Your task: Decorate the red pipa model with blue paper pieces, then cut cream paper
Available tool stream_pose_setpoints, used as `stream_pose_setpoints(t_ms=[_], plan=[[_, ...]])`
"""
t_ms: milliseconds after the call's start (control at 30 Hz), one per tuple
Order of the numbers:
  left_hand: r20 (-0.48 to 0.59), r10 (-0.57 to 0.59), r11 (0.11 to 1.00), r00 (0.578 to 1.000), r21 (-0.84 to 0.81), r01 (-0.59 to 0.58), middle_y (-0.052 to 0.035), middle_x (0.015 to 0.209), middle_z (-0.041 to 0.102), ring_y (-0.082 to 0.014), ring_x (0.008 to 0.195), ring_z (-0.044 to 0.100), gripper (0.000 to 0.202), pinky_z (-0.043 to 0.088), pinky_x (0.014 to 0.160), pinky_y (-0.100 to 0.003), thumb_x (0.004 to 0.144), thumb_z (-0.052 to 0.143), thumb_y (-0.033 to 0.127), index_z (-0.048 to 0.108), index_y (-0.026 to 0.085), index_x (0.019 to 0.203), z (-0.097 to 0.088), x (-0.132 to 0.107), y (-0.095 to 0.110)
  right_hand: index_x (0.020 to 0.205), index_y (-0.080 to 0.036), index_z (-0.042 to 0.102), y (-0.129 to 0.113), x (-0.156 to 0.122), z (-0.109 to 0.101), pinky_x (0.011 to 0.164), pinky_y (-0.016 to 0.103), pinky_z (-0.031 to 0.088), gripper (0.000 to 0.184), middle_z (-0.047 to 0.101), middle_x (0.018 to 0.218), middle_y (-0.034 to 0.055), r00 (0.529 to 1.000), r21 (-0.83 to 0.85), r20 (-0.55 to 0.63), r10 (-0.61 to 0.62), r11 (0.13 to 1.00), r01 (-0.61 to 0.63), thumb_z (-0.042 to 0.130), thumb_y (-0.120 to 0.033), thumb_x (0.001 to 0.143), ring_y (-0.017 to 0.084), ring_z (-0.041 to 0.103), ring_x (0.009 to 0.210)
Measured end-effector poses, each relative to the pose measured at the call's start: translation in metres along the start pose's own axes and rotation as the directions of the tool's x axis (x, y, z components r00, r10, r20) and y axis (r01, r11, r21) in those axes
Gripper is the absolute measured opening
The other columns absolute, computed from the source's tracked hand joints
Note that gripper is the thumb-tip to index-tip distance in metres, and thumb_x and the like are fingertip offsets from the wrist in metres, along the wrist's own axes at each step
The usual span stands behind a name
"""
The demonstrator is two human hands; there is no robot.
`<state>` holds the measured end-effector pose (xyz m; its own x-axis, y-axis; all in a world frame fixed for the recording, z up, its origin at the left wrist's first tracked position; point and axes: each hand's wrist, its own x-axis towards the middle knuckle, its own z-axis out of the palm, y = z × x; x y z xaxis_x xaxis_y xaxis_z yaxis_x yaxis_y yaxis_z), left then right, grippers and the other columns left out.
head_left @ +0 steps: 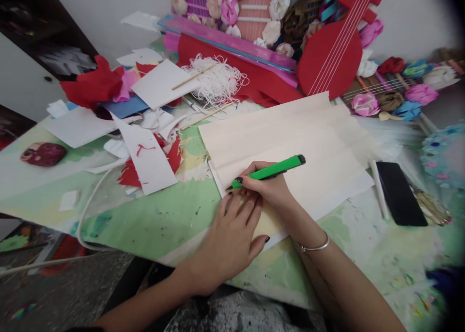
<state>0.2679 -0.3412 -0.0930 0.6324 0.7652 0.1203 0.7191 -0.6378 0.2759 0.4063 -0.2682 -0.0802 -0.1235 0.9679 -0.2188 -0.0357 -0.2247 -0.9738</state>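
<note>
A large cream paper sheet (290, 143), folded along its length, lies across the table (163, 220). My right hand (271, 189) grips a green utility knife (271, 170), its tip at the sheet's near left corner. My left hand (228, 237) lies flat with fingers stretched out, pressing the sheet's near edge just below the knife tip. A thin bracelet (312, 247) circles my right wrist.
Red, white and blue paper scraps (145, 152) litter the left side. A tangle of white string (218, 80) and sticks lies behind. A red paper guitar (334, 51) and paper flowers stand at the back. A black phone (399, 194) rests at the right.
</note>
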Motion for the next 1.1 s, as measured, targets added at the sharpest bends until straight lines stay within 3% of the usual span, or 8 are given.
stream_pose_setpoints(t_ms=[1100], plan=[[-0.022,0.007,1.0,1.0,-0.012,-0.007,-0.0111,0.148,0.037,-0.031,0.137,0.022,0.063,0.014,0.113,-0.048,0.093,0.036,0.051,0.037,0.012,0.142,0.0012,-0.0005,-0.0004,0.064,-0.017,0.059,0.0009,0.002,-0.0031,0.044,0.022,0.048,0.021,0.063,0.054,-0.0008,0.999,-0.033,-0.033,-0.015,0.999,0.014,0.076,-0.031,0.064,0.012,0.06,0.048]])
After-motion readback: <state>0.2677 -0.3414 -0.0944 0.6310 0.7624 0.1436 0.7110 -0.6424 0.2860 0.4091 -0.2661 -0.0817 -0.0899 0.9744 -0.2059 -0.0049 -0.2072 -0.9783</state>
